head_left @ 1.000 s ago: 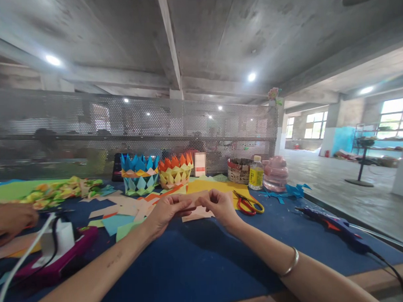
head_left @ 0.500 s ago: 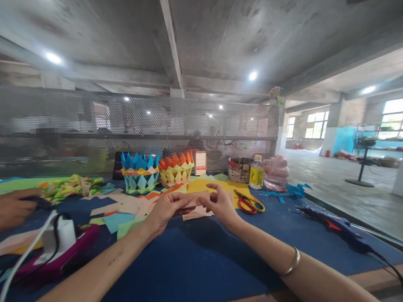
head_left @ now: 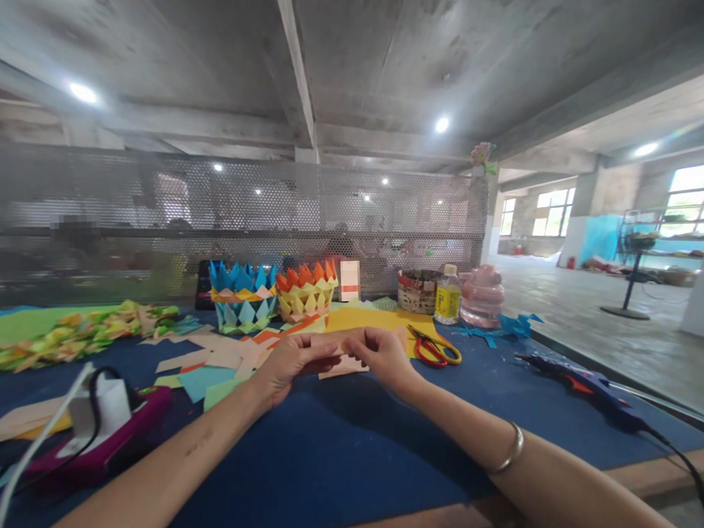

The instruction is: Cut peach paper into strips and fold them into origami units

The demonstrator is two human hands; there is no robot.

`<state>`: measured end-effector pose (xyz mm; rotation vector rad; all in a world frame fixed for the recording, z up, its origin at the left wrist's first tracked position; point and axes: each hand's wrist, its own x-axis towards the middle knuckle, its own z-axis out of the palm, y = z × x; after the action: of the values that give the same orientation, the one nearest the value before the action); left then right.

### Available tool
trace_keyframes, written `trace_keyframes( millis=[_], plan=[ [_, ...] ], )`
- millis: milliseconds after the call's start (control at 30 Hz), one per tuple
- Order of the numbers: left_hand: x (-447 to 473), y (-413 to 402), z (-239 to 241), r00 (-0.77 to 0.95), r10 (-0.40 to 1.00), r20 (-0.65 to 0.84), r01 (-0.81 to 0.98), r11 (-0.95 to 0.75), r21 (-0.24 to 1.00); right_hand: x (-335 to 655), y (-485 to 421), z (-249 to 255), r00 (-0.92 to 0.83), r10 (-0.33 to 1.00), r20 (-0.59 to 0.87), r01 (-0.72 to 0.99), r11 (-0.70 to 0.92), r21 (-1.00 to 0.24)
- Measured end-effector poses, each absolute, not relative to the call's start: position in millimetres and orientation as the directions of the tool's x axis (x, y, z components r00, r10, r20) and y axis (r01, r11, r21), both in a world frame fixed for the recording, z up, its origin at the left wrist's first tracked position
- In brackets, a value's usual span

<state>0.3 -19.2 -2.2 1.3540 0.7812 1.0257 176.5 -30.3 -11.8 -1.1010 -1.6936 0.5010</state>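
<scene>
My left hand [head_left: 290, 364] and my right hand [head_left: 377, 355] are held together above the blue table [head_left: 347, 449], both pinching a pale peach strip of paper [head_left: 332, 343] between thumbs and fingers. A few more peach paper pieces [head_left: 341, 367] lie on the table just beneath the hands. A metal bangle [head_left: 509, 451] is on my right wrist.
Red-and-yellow scissors [head_left: 433, 351] lie right of the hands on a yellow sheet [head_left: 365, 319]. A blue glue gun [head_left: 587, 390] lies at the right, a magenta glue gun [head_left: 104, 442] at the left. Two folded paper baskets [head_left: 272, 297], a bottle [head_left: 447, 295], a pink jar [head_left: 481, 296] and scraps [head_left: 211, 361] stand behind.
Another person's hand at the left edge has withdrawn out of view. My hands keep working the peach strip, fingers shifting slightly; the view has tilted a little.
</scene>
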Motion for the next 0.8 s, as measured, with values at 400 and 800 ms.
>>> trace_keyframes(
  millis=[400,800],
  plan=[
    [3.7,-23.5,-0.6,0.377,0.908,0.184,0.005,-0.200,0.980,173.4,-38.1,-5.6,-0.069,0.847,0.527,0.428,0.502,-0.751],
    [0.5,-21.8,1.3,0.359,0.909,0.211,0.096,-0.261,0.961,168.8,-44.8,-0.4,-0.141,0.927,0.348,0.359,0.376,-0.854]
  ],
)
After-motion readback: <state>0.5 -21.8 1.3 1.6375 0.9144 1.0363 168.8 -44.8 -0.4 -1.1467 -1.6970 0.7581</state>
